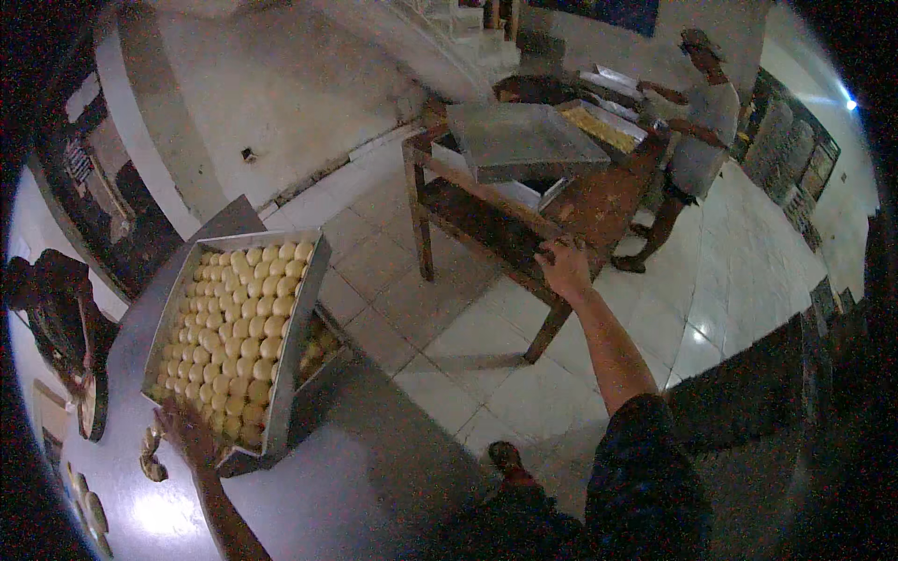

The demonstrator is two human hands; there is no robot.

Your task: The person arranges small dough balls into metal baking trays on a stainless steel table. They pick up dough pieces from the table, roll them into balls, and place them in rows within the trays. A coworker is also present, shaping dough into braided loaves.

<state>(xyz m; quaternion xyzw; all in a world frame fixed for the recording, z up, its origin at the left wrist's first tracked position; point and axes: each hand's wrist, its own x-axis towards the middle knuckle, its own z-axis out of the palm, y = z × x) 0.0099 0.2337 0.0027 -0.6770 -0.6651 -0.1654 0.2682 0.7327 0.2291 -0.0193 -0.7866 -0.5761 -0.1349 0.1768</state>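
A metal tray (302, 343) full of rows of pale round dough balls (238, 308) rests tilted on another tray at the edge of a grey table. My left hand (186, 428) lies against the tray's near corner, its fingers beside the dough balls; its grip is too dim to make out. Twisted dough pieces (151, 456) lie on the table just left of that hand. My right hand (567, 266) is stretched out over the near end of a wooden table (603, 203), with its fingers bent. Whether it touches the wood is unclear.
Stacked metal trays (526, 140) stand on the wooden table, one tray (603, 130) holding yellowish food. A person (701, 133) stands beside it, hands at the trays. Another person (63, 315) is at the far left with a round object (92, 407). More dough pieces (88, 505) lie lower left.
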